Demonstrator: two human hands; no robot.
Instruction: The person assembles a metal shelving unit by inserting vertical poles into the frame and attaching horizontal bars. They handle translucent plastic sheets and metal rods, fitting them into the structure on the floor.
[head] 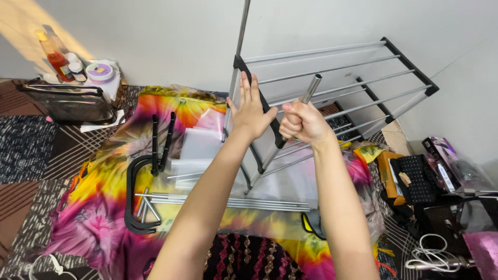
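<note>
Metal tube [310, 88] — in right hand [302, 123]

Left hand [251, 110] flat, right hand [303, 123] fisted.

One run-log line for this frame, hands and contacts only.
left hand: open, flat on black side bar of metal rack | right hand: fist around silver tube | loose rods: on tie-dye cloth

At twelve to two o'clock the metal rack [332, 88] blocks the way, its rails leaving only narrow slots. At nine o'clock, black plastic side frames [142, 181] and plastic bags [199, 148] crowd the tie-dye cloth [98, 207]. Loose metal rods [228, 202] bar six o'clock. Open cloth lies at seven o'clock. Boxes [415, 179] clutter three o'clock.
</note>
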